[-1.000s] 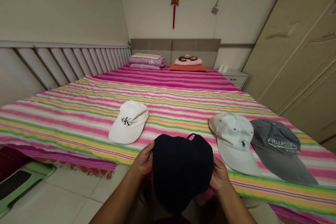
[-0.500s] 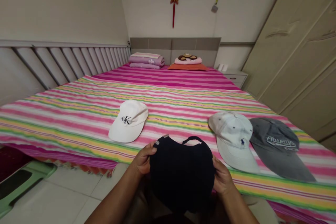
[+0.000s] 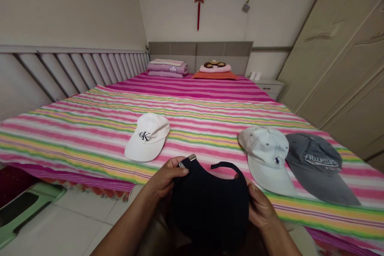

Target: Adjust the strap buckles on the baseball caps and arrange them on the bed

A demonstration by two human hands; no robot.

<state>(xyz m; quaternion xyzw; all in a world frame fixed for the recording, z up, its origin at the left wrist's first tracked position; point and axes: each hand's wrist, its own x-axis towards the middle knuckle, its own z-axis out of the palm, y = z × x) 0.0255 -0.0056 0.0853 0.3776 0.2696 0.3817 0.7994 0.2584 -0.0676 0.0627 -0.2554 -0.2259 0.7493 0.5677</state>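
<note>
A black baseball cap (image 3: 210,204) is held between my two hands at the near edge of the bed, its back strap undone and its metal buckle showing at the upper left. My left hand (image 3: 166,178) pinches the cap beside the buckle, thumb on top. On the other side my right hand (image 3: 260,207) grips the cap's right edge; the loose strap end curls above it. Ahead and to the left lies a white cap (image 3: 148,138) with black letters. At the right a pale cap (image 3: 267,160) with a small dark emblem touches a grey cap (image 3: 318,168) with white lettering.
The bed has a striped cover (image 3: 198,124). Folded purple bedding (image 3: 168,69) and an orange pillow (image 3: 214,75) lie by the headboard (image 3: 201,54). A green stool (image 3: 33,208) stands at the lower left, a white nightstand (image 3: 268,88) at the back right.
The cap's strap has come further apart, its loose end now free of the buckle side. Both hands have spread slightly, and the left thumb sits further over the cap.
</note>
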